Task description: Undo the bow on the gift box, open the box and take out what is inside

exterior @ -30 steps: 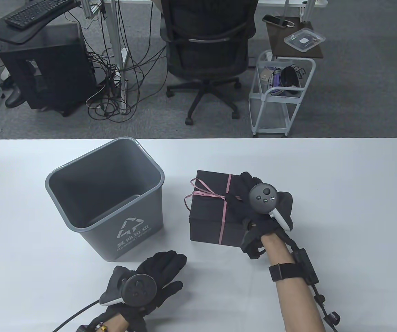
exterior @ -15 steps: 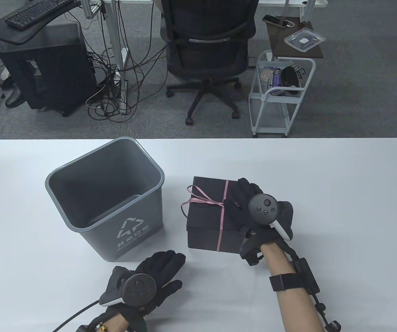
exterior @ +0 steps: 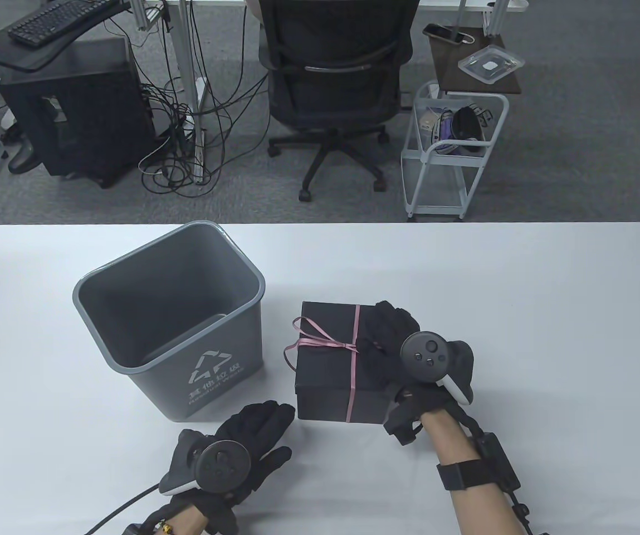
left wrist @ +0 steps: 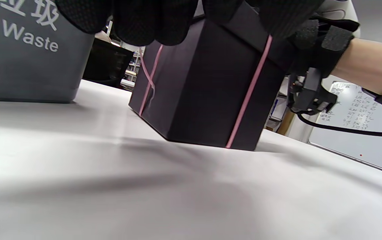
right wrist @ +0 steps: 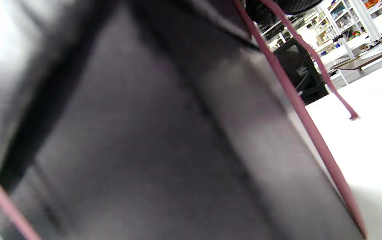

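A black gift box (exterior: 324,374) tied with a thin pink ribbon stands on the white table (exterior: 548,334), right of the bin. Its bow (exterior: 313,341) is tied on the lid, with loops trailing off the left edge. My right hand (exterior: 389,341) grips the box's right side, fingers spread over the lid beside the knot. My left hand (exterior: 264,430) lies flat on the table, fingertips just short of the box's near-left corner, holding nothing. The left wrist view shows the box (left wrist: 204,83) and its ribbon (left wrist: 249,90) close ahead. The right wrist view is filled by the blurred box wall (right wrist: 144,133).
A grey waste bin (exterior: 79,295) stands open on the table left of the box, about a hand's width from it; its wall (left wrist: 21,56) shows in the left wrist view. Beyond the table's far edge are an office chair (exterior: 335,72) and a white wire cart (exterior: 453,156).
My right hand has drawn the gift box nearer to me and slightly left, turning it a little. The left hand has stayed in place.
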